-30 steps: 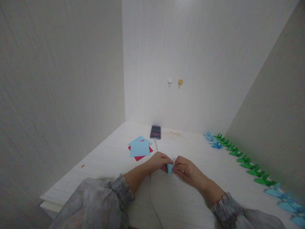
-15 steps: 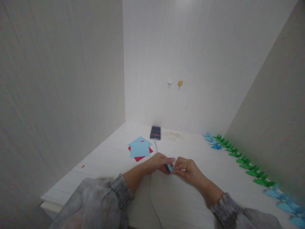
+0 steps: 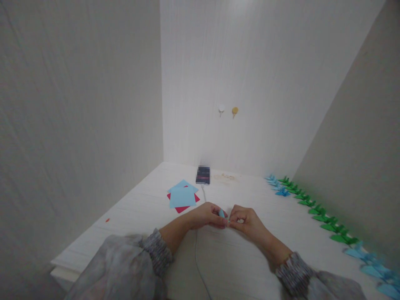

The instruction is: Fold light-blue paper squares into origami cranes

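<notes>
My left hand [image 3: 206,216] and my right hand [image 3: 244,219] meet over the middle of the white table [image 3: 131,212], fingertips together. Both pinch a small folded piece of light blue paper [image 3: 221,213], most of it hidden between the fingers. The fingers of both hands are curled closed on it. Grey patterned sleeves cover both forearms.
A stack of light blue and red paper squares [image 3: 182,196] lies beyond my left hand. A phone [image 3: 203,175] stands at the back wall, its cable [image 3: 198,258] running under my hands. Several green [image 3: 325,219] and blue folded paper figures [image 3: 371,262] line the right wall.
The blue paper has been folded smaller and now shows only as a sliver between my fingertips. Both hands have drawn slightly closer together.
</notes>
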`<state>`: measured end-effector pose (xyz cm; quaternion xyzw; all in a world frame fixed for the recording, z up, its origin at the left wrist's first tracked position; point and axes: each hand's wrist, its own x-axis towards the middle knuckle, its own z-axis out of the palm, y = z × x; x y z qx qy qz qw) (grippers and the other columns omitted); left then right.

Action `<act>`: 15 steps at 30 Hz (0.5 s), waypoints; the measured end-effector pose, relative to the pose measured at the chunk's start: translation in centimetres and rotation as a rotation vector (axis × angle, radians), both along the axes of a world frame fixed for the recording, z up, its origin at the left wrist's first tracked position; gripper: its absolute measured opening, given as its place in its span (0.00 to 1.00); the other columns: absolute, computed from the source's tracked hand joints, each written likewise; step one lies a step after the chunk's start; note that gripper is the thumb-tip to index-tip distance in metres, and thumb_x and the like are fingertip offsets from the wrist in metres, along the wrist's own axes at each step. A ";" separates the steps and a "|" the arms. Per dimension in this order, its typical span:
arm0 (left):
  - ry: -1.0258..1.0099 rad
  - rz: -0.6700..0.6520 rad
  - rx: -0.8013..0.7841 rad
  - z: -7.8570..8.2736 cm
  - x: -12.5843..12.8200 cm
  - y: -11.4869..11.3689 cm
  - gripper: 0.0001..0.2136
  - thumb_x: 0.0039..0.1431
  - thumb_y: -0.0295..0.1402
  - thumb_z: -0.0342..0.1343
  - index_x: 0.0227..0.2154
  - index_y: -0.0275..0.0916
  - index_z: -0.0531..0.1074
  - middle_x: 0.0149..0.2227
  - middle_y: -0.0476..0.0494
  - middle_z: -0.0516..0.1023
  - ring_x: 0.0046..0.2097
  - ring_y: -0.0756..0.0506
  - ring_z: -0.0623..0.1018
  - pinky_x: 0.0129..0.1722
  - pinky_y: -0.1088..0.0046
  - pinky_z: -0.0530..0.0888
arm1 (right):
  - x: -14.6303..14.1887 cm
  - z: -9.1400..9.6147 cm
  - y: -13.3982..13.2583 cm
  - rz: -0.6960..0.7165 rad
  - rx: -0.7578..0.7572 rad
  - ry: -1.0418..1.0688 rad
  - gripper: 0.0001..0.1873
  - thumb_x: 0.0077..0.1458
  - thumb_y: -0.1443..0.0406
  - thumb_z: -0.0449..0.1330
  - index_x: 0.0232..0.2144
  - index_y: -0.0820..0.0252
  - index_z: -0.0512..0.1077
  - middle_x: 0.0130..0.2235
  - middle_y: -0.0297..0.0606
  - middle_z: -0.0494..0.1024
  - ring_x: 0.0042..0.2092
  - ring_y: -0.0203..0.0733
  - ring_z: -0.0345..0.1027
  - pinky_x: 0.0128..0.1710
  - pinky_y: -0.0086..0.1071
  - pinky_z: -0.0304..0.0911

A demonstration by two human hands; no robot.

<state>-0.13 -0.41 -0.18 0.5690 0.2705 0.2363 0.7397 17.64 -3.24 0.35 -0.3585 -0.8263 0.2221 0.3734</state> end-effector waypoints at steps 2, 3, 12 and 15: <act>0.007 -0.009 0.012 0.1 0.0 -0.1 0.16 0.31 0.30 0.61 0.29 0.31 0.70 0.26 0.48 0.71 0.28 0.53 0.70 0.37 0.72 0.64 | -0.1 -0.1 0.0 -0.012 -0.016 0.011 0.08 0.41 0.62 0.59 0.17 0.61 0.71 0.22 0.36 0.69 0.26 0.34 0.63 0.26 0.27 0.58; 0.009 -0.006 0.021 0.1 0.0 -0.1 0.17 0.31 0.29 0.61 0.30 0.32 0.70 0.26 0.48 0.71 0.28 0.53 0.69 0.36 0.72 0.64 | -0.1 -0.2 0.0 -0.022 -0.025 0.017 0.08 0.41 0.62 0.59 0.17 0.61 0.71 0.22 0.36 0.69 0.26 0.34 0.63 0.26 0.27 0.58; -0.023 0.036 0.043 -0.2 -0.1 0.2 0.26 0.27 0.24 0.62 0.37 0.34 0.65 0.24 0.51 0.69 0.26 0.54 0.69 0.30 0.76 0.64 | -0.3 -0.8 0.3 -0.073 -0.053 0.099 0.10 0.43 0.62 0.58 0.16 0.62 0.67 0.22 0.33 0.66 0.25 0.32 0.60 0.26 0.26 0.56; -0.087 0.027 -0.002 -0.5 -0.1 0.3 0.25 0.30 0.24 0.61 0.37 0.35 0.64 0.28 0.49 0.70 0.29 0.52 0.71 0.34 0.70 0.66 | -0.7 -0.6 0.1 -0.085 0.012 0.103 0.11 0.46 0.63 0.55 0.17 0.62 0.65 0.23 0.33 0.66 0.26 0.33 0.60 0.26 0.27 0.56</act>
